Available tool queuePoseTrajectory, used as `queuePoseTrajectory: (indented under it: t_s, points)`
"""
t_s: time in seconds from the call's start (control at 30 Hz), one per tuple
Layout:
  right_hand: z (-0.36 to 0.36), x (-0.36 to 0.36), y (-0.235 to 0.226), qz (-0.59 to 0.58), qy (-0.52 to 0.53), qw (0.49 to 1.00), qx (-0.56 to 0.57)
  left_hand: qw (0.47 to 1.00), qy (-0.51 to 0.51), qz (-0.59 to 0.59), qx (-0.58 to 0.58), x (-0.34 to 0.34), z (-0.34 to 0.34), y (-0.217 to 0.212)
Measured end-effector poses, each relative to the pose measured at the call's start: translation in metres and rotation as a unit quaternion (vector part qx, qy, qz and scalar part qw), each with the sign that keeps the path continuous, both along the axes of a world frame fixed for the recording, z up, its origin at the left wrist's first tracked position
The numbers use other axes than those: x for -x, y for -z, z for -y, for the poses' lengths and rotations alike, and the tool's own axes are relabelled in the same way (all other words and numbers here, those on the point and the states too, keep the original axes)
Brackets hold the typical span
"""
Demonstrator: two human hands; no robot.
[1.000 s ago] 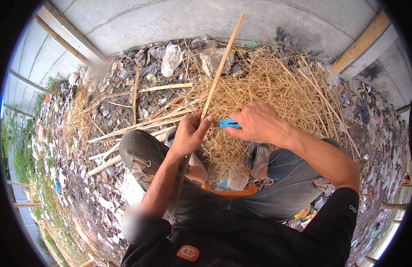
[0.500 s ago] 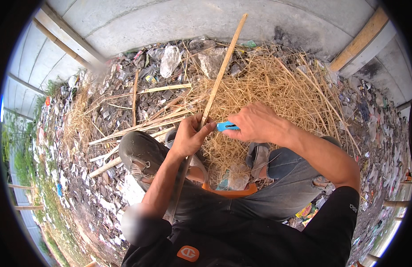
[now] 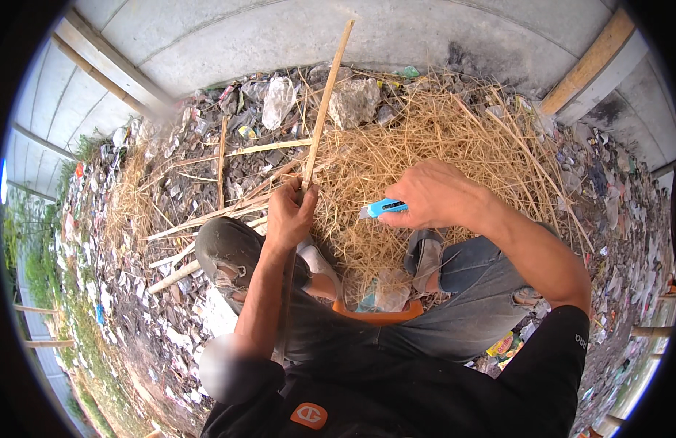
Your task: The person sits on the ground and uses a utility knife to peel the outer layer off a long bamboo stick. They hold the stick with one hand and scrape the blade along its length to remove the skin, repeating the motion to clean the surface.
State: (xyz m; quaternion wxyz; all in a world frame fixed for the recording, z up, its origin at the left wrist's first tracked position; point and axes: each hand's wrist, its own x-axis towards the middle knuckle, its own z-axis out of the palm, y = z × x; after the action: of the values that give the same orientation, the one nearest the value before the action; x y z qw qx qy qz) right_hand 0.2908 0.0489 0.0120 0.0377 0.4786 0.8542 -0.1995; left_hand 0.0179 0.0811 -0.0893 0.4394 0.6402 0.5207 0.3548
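My left hand (image 3: 289,215) is closed round a long, flat bamboo strip (image 3: 325,109). The strip slants up from my lap past the fingers, and its far end stands out against the concrete wall. In my right hand (image 3: 436,196) is a blue utility knife (image 3: 385,208), its short blade pointing left toward the strip. A gap separates the blade from the strip and from my left hand. Below both hands, thin pale shavings (image 3: 367,241) cover the ground between my shoes.
A wide heap of bamboo shavings (image 3: 440,139) lies ahead, with a rough stone (image 3: 354,102) at its back edge. Several bamboo strips (image 3: 221,215) lie to the left. Litter covers the ground around. A concrete wall (image 3: 294,36) closes the far side. Beneath me shows an orange stool edge (image 3: 378,315).
My left hand has moved left with the bamboo strip, which now stands steeper. The knife has come away from the strip, and its blade is now visible.
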Motion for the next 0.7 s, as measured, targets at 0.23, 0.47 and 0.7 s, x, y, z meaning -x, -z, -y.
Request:
queuePoseTrajectory:
  t_s: [0.23,0.47,0.7]
  points:
    - [0.003,-0.009,-0.003,-0.017,0.033,0.999,-0.011,0.990,0.080,0.110,0.049,0.004,-0.001,0.007]
    - [0.004,0.005,0.001,0.000,-0.004,1.000,-0.017,0.966,0.197,0.140,0.088,-0.020,0.014,-0.009]
    - [0.003,0.008,0.010,-0.011,-0.014,1.000,-0.003,0.962,0.174,0.158,0.140,-0.021,0.016,-0.009]
